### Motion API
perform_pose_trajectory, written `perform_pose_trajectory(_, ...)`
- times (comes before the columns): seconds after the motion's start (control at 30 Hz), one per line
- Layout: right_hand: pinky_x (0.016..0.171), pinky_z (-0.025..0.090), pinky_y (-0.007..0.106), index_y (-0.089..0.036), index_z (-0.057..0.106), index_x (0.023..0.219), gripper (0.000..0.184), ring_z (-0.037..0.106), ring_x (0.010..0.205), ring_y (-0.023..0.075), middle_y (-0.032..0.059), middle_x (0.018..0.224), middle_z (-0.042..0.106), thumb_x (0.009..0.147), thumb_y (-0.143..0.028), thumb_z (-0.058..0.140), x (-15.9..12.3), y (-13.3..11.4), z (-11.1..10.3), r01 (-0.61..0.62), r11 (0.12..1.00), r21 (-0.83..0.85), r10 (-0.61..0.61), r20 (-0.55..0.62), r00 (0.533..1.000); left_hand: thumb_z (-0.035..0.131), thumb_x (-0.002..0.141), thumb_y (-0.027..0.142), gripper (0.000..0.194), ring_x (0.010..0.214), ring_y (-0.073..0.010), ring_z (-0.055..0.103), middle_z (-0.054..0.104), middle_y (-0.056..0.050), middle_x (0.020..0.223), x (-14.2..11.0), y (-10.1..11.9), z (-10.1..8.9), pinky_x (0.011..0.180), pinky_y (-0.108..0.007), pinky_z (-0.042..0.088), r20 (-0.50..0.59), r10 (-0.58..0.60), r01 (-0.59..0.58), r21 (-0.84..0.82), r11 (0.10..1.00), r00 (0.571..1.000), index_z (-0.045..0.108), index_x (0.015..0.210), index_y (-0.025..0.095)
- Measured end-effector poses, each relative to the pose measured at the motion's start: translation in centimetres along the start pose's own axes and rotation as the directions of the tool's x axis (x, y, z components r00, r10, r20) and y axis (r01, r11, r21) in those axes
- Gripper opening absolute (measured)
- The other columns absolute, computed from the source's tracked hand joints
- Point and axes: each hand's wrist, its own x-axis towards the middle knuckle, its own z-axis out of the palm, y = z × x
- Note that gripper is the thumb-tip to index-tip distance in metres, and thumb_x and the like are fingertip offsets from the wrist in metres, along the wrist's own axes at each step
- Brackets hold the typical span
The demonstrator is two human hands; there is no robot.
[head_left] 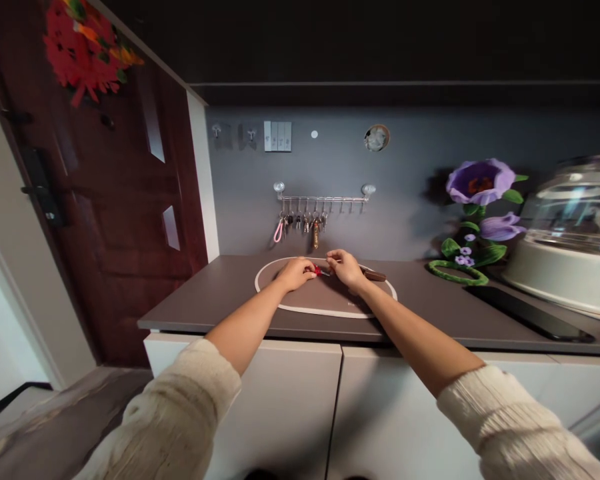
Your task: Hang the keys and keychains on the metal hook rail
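My left hand (295, 273) is closed, its thumb and fingers pinching a small shiny red object (317, 271) just above an oval brown mat (305, 301) with a pale rim. A thin silvery piece sticks out of the red object to the right, toward my right hand (347, 269). That hand is curled with its fingertips together; whether they grip the silvery piece or something else is too small to tell. Partly behind my right wrist, a dark brown elongated object (375, 275) lies on the mat.
Several keys (307, 223) hang from a metal hook rail (325, 199) on the wall behind the counter (205, 293). To the right are a purple artificial flower (481, 183), a black phone (530, 313) and a white appliance with a clear dome (565, 267). A dark red door (130, 200) stands left.
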Motion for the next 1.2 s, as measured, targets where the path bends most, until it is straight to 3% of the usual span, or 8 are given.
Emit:
perform_pose_trajectory(0.23, 0.062, 0.042, 0.024, -0.014, 0.056, 0.09, 0.014, 0.054, 0.052, 0.0097, 0.0025, 0.066, 0.062, 0.078, -0.019, 0.051, -0.8, 0.6, 0.2, 0.114, 0.948, -0.296, -0.084, 0.112, 0.99, 0.053, 0.074, 0.024, 0.017, 0.083, -0.0159, 0.054, 0.063, -0.005, 0.087, -0.2, 0.4, -0.4, 0.078, -0.028, 0.041, 0.068, 0.097, -0.099, 0.03, 0.995, 0.993, 0.066, 0.085, 0.018)
perform_pose_trajectory(0.43, 0.064, 0.041, 0.023, -0.013, 0.058, 0.089, 0.014, 0.055, 0.054, 0.0113, 0.0022, 0.06, 0.061, 0.078, -0.019, 0.051, -0.1, 1.1, 0.5, 0.1, 0.929, -0.358, -0.064, 0.112, 0.992, 0.05, 0.075, 0.021, 0.018, 0.081, -0.0157, 0.054, 0.062, -0.005, 0.085, 0.1, 0.5, -0.1, 0.076, -0.027, 0.04, 0.074, 0.08, -0.083, 0.043, 0.996, 0.994, 0.065, 0.084, 0.018)
perform_pose_trajectory(0.6, 0.064, 0.041, 0.023, -0.013, 0.058, 0.091, 0.016, 0.055, 0.053, 0.011, 0.0032, 0.063, 0.062, 0.079, -0.019, 0.049, -0.1, 0.7, 0.5, 0.125, 0.915, -0.384, -0.081, 0.129, 0.988, 0.051, 0.074, 0.02, 0.016, 0.076, -0.0143, 0.052, 0.059, -0.005, 0.081, 0.4, 0.4, 0.1, 0.073, -0.026, 0.04, 0.009, 0.018, -0.018, -0.015, 1.0, 1.0, 0.065, 0.079, 0.016)
perform_pose_trajectory(0.73, 0.065, 0.04, 0.022, -0.013, 0.059, 0.091, 0.017, 0.055, 0.054, 0.0106, 0.0051, 0.071, 0.064, 0.078, -0.015, 0.048, -0.1, 0.4, 0.4, 0.179, 0.896, -0.406, -0.122, 0.163, 0.979, 0.053, 0.073, 0.025, 0.016, 0.069, -0.0124, 0.049, 0.057, -0.004, 0.078, 0.3, 1.1, -0.3, 0.067, -0.026, 0.04, -0.054, -0.087, 0.078, -0.151, 0.985, 0.995, 0.063, 0.077, 0.014)
perform_pose_trajectory(0.97, 0.065, 0.041, 0.022, -0.014, 0.059, 0.092, 0.018, 0.054, 0.056, 0.0112, 0.0021, 0.063, 0.062, 0.077, -0.017, 0.049, -0.1, 0.2, 0.4, 0.19, 0.895, -0.405, -0.143, 0.144, 0.979, 0.056, 0.071, 0.028, 0.018, 0.06, -0.008, 0.048, 0.059, 0.0, 0.07, 0.4, 1.6, -1.0, 0.059, -0.021, 0.037, -0.042, -0.262, 0.196, -0.554, 0.809, 0.964, 0.059, 0.081, 0.013)
perform_pose_trajectory(1.2, 0.067, 0.042, 0.022, -0.015, 0.06, 0.086, 0.015, 0.054, 0.064, 0.0094, 0.0037, 0.081, 0.064, 0.075, -0.018, 0.05, 0.0, -0.1, 0.4, 0.246, 0.927, -0.285, -0.22, 0.121, 0.968, 0.062, 0.067, 0.031, 0.024, 0.057, -0.0062, 0.048, 0.061, -0.001, 0.074, 0.9, 1.2, -1.7, 0.052, -0.019, 0.033, -0.081, -0.359, 0.191, -0.728, 0.658, 0.93, 0.059, 0.084, 0.014)
